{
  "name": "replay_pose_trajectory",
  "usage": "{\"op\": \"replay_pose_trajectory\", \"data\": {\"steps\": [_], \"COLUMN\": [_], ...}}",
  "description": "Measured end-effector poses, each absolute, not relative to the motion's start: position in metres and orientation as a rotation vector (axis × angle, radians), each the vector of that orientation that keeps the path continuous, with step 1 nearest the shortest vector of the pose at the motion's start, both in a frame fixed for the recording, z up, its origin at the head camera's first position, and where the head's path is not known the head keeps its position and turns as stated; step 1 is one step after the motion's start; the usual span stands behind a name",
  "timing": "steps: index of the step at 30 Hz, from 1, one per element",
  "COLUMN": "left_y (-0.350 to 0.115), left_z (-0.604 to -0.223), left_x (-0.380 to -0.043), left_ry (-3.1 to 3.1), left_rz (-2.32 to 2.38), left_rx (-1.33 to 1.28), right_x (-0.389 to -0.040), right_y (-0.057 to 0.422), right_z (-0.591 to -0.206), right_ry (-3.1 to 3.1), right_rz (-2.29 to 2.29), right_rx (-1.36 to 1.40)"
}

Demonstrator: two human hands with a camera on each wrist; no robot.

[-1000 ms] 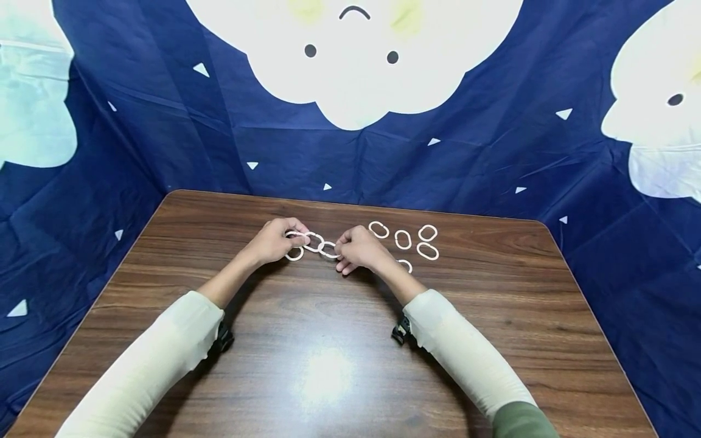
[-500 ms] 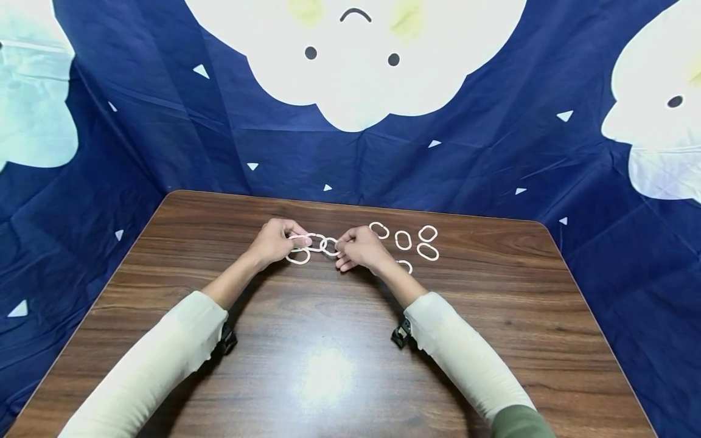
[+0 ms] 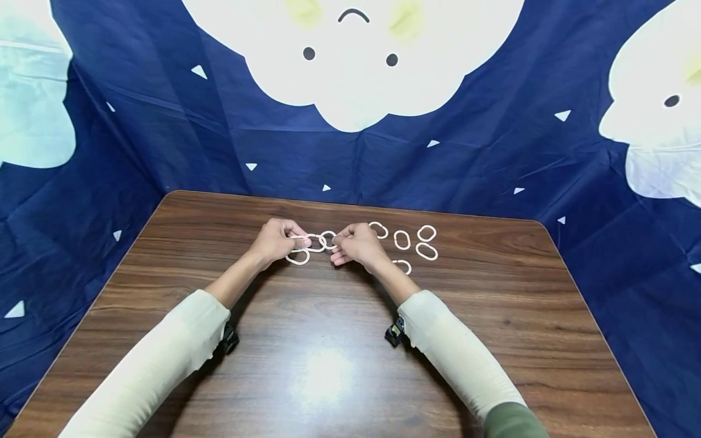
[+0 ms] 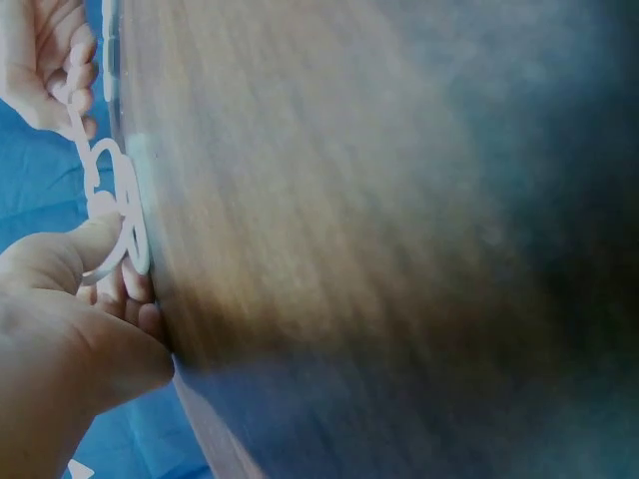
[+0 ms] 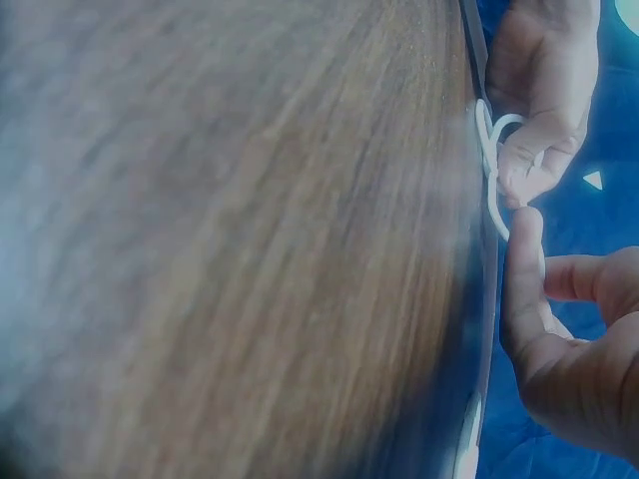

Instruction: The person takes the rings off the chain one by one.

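Near the far edge of the table, my left hand (image 3: 275, 241) pinches white oval plastic links between thumb and fingers. One link (image 3: 316, 250) reaches right from the fingertips, while another link (image 3: 298, 264) hangs at the lower side of the hand. My right hand (image 3: 358, 244) pinches the right side of a further link (image 3: 327, 232), which overlaps the middle one where they meet. In the left wrist view, the left thumb (image 4: 95, 239) presses on the joined links (image 4: 128, 200). Fingers hide parts of the held links.
To the right of my right hand several loose white links lie on the wooden table (image 3: 493, 292), including an upright oval link (image 3: 395, 240) and a link (image 3: 409, 266) partly behind the forearm. A blue cloth (image 3: 306, 146) with clouds stands behind the table.
The link in my right hand has turned and shifted up and slightly left. The links in my left hand have moved a little right, with the lower one tilting more level.
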State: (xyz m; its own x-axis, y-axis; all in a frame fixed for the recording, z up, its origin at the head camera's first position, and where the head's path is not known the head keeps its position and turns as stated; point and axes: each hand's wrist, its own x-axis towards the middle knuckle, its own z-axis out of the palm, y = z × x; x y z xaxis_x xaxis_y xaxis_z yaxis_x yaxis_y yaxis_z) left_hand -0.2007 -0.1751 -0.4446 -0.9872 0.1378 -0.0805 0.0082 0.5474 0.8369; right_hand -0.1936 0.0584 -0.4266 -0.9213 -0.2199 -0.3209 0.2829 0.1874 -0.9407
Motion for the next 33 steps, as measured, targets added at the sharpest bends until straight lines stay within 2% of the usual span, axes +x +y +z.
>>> {"op": "replay_pose_trajectory", "data": {"steps": [33], "left_y": [-0.172], "left_z": [-0.443], "left_x": [-0.200], "left_ry": [2.611], "left_rz": [1.417], "left_rx": [0.080], "right_x": [-0.201], "right_y": [0.034], "right_z": [-0.430], "right_ry": [2.036], "right_rz": [-1.896], "right_rx": [0.147]}}
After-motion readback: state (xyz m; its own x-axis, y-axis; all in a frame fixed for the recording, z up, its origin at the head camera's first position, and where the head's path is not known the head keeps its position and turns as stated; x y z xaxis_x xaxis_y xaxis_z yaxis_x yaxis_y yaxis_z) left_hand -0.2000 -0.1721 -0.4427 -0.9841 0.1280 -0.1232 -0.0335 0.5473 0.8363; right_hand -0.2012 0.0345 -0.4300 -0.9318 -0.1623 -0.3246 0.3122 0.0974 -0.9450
